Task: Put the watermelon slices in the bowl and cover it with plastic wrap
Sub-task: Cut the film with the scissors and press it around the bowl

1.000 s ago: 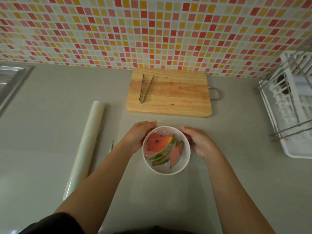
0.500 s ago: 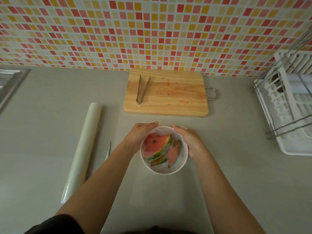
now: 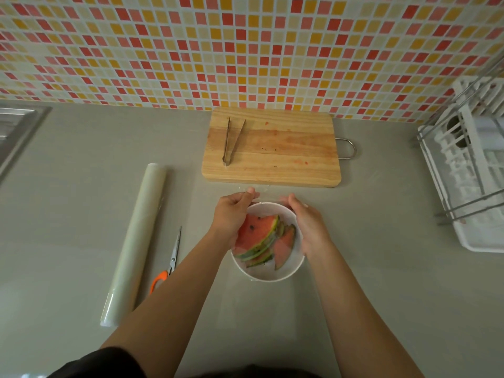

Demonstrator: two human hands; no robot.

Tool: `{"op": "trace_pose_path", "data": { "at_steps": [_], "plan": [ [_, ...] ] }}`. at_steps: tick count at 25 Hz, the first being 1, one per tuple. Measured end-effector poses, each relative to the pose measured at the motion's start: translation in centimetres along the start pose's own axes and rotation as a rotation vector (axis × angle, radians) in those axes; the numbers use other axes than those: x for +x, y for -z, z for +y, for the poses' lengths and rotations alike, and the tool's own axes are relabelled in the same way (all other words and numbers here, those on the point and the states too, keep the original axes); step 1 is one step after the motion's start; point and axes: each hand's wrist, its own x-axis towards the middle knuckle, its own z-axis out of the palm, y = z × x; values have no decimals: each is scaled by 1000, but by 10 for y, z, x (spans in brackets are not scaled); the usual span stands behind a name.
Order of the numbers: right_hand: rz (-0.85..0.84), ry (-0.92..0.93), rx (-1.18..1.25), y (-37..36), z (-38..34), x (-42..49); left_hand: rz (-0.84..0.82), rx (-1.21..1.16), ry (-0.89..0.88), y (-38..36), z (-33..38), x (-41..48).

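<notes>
dish rack (image 3: pixel 474 192) cut off at right, sink (image 3: pixel 16 124) at left, wrap (image 3: pixel 261 190) over bowl (image 3: pixel 268 274) barely discernible

A home kitchen: red, orange and cream mosaic-tiled wall (image 3: pixel 245 50), grey tabletop (image 3: pixel 81 214), steel sink edge (image 3: pixel 16 124), white dish rack (image 3: pixel 469 173), wooden chopping board (image 3: pixel 272 151)

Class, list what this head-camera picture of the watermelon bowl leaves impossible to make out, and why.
Head view:
- plastic wrap: transparent; its seal around the bowl is hidden by the left hand and right hand.
- watermelon slices: overlap, so their count is unclear.
- sink and dish rack: cut off by the frame edges.
</notes>
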Motion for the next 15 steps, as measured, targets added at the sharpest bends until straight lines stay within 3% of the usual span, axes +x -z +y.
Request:
{"op": "trace_pose_path", "data": {
  "at_steps": [7, 15],
  "plan": [
    [77, -146, -166, -3, -1, 9, 144, 126, 122, -1, -1, 4],
    [120, -179, -361, -8, -8, 11, 93, 43, 308, -3, 13, 0]
  ]
}}
